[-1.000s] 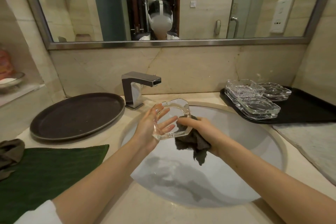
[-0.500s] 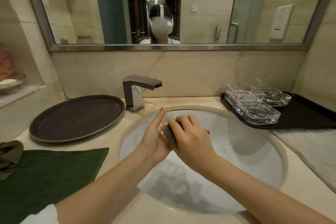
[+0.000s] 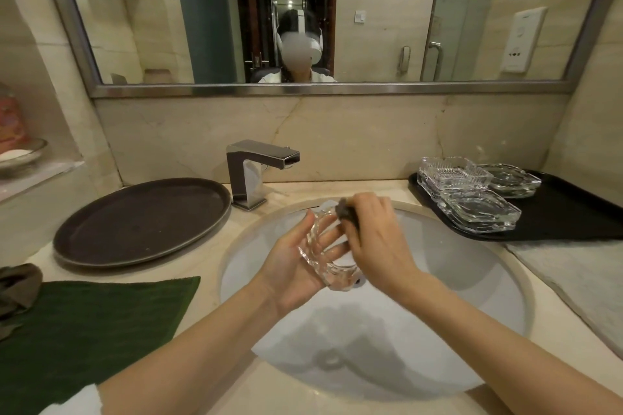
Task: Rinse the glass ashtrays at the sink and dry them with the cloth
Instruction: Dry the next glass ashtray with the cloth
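The left hand [image 3: 296,266], palm up with fingers nearly straight, cradles a glass ashtray [image 3: 323,256] tilted on edge above the sink [image 3: 472,296]. The right hand [image 3: 374,239], knuckles up, curls its fingers round a dark cloth [image 3: 349,212] pressed against the ashtray's upper rim. Both forearms reach in over the sink's near edge.
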The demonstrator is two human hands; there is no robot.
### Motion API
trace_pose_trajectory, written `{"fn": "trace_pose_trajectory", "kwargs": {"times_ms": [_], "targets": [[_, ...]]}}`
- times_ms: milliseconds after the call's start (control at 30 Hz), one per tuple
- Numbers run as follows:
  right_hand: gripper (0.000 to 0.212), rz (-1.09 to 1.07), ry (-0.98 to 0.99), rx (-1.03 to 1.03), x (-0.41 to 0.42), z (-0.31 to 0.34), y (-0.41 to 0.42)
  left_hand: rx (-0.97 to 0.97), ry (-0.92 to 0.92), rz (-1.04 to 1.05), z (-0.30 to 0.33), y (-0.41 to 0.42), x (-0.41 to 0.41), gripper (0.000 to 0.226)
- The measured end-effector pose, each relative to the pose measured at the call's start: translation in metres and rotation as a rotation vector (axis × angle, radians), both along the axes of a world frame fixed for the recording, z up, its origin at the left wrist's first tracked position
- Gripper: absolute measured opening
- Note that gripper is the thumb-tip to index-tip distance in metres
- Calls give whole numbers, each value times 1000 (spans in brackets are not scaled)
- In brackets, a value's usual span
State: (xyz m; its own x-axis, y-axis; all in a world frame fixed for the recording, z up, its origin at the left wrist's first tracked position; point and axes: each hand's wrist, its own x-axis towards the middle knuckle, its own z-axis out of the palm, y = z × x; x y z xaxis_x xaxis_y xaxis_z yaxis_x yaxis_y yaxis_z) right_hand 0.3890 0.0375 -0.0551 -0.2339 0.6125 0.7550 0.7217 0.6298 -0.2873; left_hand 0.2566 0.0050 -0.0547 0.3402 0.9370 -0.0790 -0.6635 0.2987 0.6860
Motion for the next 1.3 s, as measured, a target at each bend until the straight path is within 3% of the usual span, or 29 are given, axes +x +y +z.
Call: {"fn": "trace_pose_trajectory", "kwargs": {"times_ms": [167,333,467,533,667,767,867,933,1033,1167,1233,1300], "targets": [[21,237,-87,82,-20,-5,-25,-22,-71,-2,-4,6,-5,32],[39,53,54,-57,3,-6,-1,9,-45,-21,-2,4,-9,45],[42,255,-167,54,-14,-13,-33,-17,-81,-9,-5,11,-12,37],[43,252,-198,68,-12,-6,-21,-3,-70,-6,-5,11,-14,33],[40,115,65,-134,3,0,6,28,-43,4,-5,9,-13,38],[16,117,440,-308,12,17,4,7,-25,43,-3,9,-13,39],[8,407,1065,-738,18,38,-1,-10,-30,54,-3,10,-13,37],[18,620,1236,-953,15,40,-6,-7,-23,51,-4,9,-11,40],[12,620,1143,-1006,6,37,-12,-3,-31,31,-6,6,-7,53],[15,337,822,-909,7,33,-2,-14,-28,16,-5,3,-5,45],[15,136,636,-749,10,26,6,-32,-7,5,-6,4,-2,44],[24,-25,438,-416,12,20,7,-68,15,20,-7,4,1,43]]}}
